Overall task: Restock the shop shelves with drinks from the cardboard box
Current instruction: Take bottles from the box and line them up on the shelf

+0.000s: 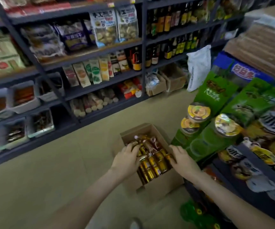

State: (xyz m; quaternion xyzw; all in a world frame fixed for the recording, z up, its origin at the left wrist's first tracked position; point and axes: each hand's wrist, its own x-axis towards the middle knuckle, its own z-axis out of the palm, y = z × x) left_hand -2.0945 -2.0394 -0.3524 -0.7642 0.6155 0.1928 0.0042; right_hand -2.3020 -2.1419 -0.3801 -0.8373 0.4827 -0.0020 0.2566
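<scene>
An open cardboard box [160,184] sits on the floor, packed with small amber drink bottles [155,164] with gold labels and caps. My left hand [127,158] reaches into the box's left side, its fingers curled round bottles at the top of the pile. At the right wall of the box, my right hand [183,160] has its fingertips on the bottles; its hold is blurred. Dark metal shelves [100,85] stand across the aisle, with dark drink bottles [168,48] on the right bay.
Green cartons [216,93] and stacked noodle cups [198,113] crowd the right side, right next to the box. A white sack [198,66] leans by the far shelf. Small open boxes [166,81] sit on the floor there. The tan floor [67,171] stretches left.
</scene>
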